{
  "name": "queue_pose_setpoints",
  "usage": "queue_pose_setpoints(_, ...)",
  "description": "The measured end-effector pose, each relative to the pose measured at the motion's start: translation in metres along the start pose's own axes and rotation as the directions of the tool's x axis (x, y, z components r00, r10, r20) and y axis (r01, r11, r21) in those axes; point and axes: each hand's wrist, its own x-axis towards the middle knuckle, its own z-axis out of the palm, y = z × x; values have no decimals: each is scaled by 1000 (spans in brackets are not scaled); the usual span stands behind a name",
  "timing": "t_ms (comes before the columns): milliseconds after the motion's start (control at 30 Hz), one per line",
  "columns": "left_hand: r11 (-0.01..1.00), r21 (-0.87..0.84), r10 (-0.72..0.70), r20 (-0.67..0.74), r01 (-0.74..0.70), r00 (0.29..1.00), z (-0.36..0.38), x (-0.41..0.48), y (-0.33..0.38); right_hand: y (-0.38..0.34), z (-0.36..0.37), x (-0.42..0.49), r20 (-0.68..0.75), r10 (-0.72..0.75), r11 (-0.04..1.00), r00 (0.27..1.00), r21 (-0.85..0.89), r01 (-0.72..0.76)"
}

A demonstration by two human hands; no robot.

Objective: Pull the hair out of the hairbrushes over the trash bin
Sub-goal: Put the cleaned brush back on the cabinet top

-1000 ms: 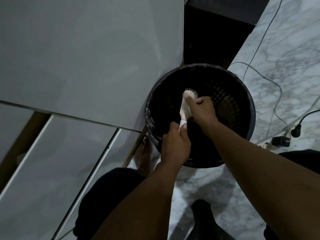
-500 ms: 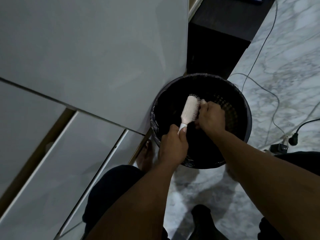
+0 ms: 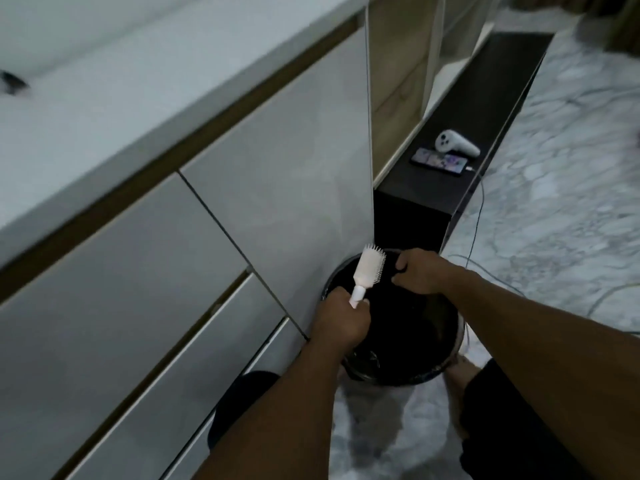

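A white hairbrush (image 3: 369,270) is held upright over the black trash bin (image 3: 448,356), bristles facing right. My left hand (image 3: 341,318) is closed around its handle at the bin's left rim. My right hand (image 3: 420,271) hovers just right of the bristles above the bin's far side, fingers pinched together around something dark; whether that is hair I cannot tell. The bin's inside is dark and its contents are hidden.
White cabinet drawers (image 3: 194,271) stand close on the left of the bin. A low black shelf (image 3: 481,140) behind the bin carries a phone (image 3: 440,161) and a white handheld device (image 3: 455,143). Cables (image 3: 476,237) trail over the marble floor (image 3: 561,209).
The view has tilted up, showing the shelf. My right hand has drawn away from the bristles to the right. The brush has been raised a little in my left hand.
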Motion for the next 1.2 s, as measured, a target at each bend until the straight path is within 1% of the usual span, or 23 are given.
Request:
queue_pose_setpoints(33,1000,0,9,-26,-9,1000,-7,-6,9,-6,-14,-8,1,-4,1000,1000,-16,4)
queue_pose_setpoints(100,998,7,57,-104,-56,993,-29,-26,30,-24,-46,-35,-43,-28,998,999,-52,26)
queue_pose_setpoints(200,992,69,121,-239,-107,964,-66,-59,60,-50,-85,-75,-130,-77,994,988,-84,66)
queue_pose_setpoints(333,983,114,177,-408,-142,896,-118,-103,90,-90,-119,-126,-246,-154,984,957,-124,126)
queue_pose_setpoints(400,981,121,189,-469,-149,863,-145,-123,99,-117,-132,-150,-298,-179,983,938,-99,156)
queue_pose_setpoints(467,979,143,202,-535,-148,820,-176,-143,106,-148,-143,-166,-321,-229,973,919,-94,210)
queue_pose_setpoints(600,975,179,218,-639,-133,738,-242,-180,108,-223,-159,-190,-355,-355,934,865,-171,313)
queue_pose_setpoints(733,989,146,121,-749,-16,652,-309,-208,92,-303,-165,-206,-334,-468,883,818,-195,426)
queue_pose_setpoints(933,981,58,-55,-837,187,545,-388,-220,46,-404,-156,-204,-237,-565,823,790,-226,521)
queue_pose_setpoints(1067,952,2,-151,-865,305,479,-416,-210,11,-454,-141,-188,-177,-604,792,777,-246,559)
queue_pose_setpoints(1200,925,-51,-229,-866,377,445,-428,-193,-13,-491,-119,-165,-108,-641,757,760,-248,604)
